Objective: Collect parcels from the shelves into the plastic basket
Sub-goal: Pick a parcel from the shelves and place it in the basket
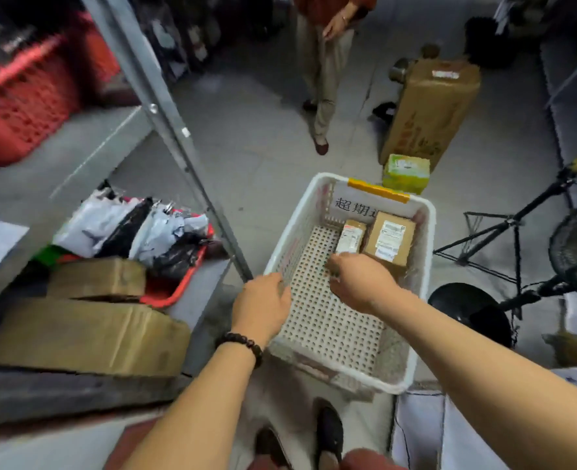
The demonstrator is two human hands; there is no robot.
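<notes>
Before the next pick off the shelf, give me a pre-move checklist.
1. Left hand grips white basket rim: ok.
2. Right hand empty: cannot tell, fingers hidden from view.
3. Small parcel and larger parcel sit at basket's far end: ok.
4. Basket has room: ok, near floor bare.
5. Stock left on shelf: ok, mailer bags in red tray.
6. Aisle ahead free: not ok, another person stands there.

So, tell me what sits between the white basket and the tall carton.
Head view: a green-and-yellow box stands between the white basket and the tall carton.
</notes>
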